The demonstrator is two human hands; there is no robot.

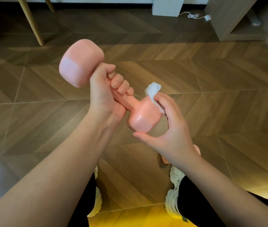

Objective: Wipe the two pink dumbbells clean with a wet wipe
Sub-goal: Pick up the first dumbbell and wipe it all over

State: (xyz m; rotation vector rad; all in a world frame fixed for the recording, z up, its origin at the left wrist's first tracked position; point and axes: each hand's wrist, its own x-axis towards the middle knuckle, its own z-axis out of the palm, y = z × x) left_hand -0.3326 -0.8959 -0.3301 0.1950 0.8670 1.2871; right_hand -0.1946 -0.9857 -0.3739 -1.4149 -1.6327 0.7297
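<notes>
Left grip [103, 95] clasps dumbbell [80, 63]; right grip [174, 128] presses wipe [153, 89] on its edge.

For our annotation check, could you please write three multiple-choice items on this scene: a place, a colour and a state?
1. Where is the wipe? A in a bucket; B against the dumbbell's lower head; C on a table.
2. What colour is the wipe? A white; B blue; C green.
3. What is the left hand doing? A hanging free; B gripping the dumbbell's handle; C waving.
Answers: B, the right hand presses it there; A, it shows white; B, its fingers curl round the handle.
</notes>
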